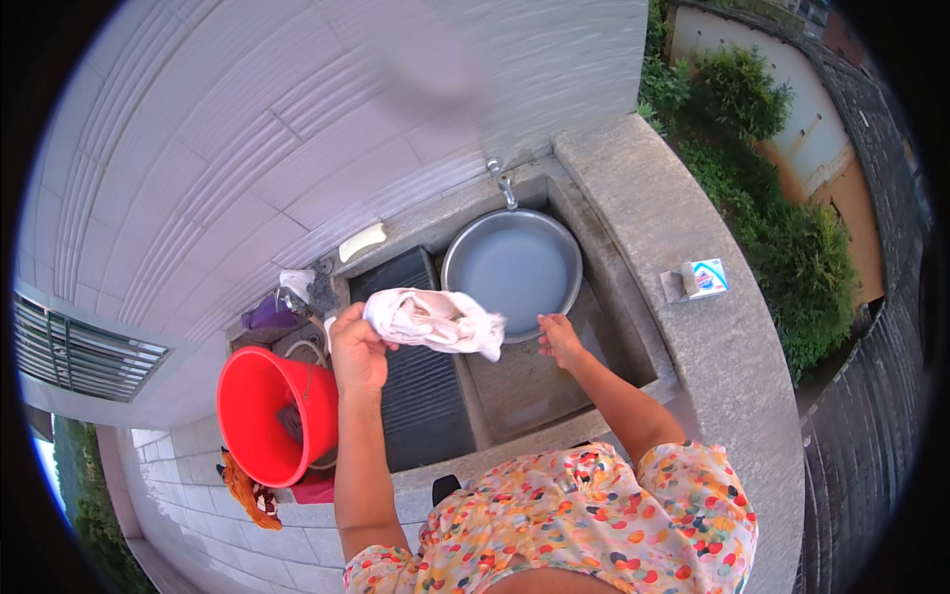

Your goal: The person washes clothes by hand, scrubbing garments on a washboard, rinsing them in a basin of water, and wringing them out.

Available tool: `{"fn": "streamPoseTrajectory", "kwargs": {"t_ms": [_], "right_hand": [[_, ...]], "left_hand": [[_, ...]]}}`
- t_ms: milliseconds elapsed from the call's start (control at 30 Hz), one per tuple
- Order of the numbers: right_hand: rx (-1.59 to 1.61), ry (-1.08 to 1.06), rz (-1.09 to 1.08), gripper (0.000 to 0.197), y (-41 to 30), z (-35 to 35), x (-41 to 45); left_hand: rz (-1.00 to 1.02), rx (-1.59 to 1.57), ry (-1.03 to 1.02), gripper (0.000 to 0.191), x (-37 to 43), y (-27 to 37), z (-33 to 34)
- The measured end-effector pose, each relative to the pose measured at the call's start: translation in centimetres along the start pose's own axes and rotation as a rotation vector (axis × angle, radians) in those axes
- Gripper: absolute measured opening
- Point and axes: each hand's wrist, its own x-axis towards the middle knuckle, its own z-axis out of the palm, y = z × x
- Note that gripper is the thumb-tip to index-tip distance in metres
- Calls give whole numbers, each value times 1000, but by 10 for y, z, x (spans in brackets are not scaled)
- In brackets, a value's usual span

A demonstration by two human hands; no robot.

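My left hand [360,345] grips one end of a bunched, pale pinkish-white cloth [438,321], raised above the dark ribbed washboard part [419,386] of a stone sink. To the right, my right hand [560,340] is near the lower rim of a round metal basin [512,260]; the fingers are partly curled, and nothing shows in them. Cloudy, bluish-grey liquid is in the basin, which stands in the sink's right compartment under a metal faucet [505,185].
A red plastic bucket [320,416] with dark cloth inside stands left, with an orange cloth [249,494] beside it. A pale yellow bar-like object [362,241] lies on the back ledge. An open small box [696,281] rests on the right stone ledge [742,386]. Tiled wall behind.
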Motion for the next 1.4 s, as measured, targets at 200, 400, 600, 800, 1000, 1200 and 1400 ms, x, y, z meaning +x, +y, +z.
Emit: {"fn": "streamPoseTrajectory", "kwargs": {"t_ms": [200, 400, 600, 800, 1000, 1200, 1400], "right_hand": [[31, 99, 223, 47, 19, -29, 44], [208, 56, 291, 42, 37, -23, 74], [288, 280, 160, 28, 33, -8, 80], [315, 382, -193, 16, -30, 31, 15], [92, 414, -371, 10, -71, 47, -2], [-216, 453, -465, 16, -92, 39, -23], [-998, 400, -600, 14, -107, 30, -57]], "left_hand": [[5, 21, -29, 16, -1, -5, 36], [47, 99, -15, 20, -17, 7, 21], [95, 44, 89, 18, -19, 10, -13], [116, 79, 200, 15, -18, 13, -47], [68, 18, 209, 21, -5, -7, -73], [52, -26, 193, 11, -1, -7, -79], [31, -15, 220, 11, 6, -12, -87]]}}
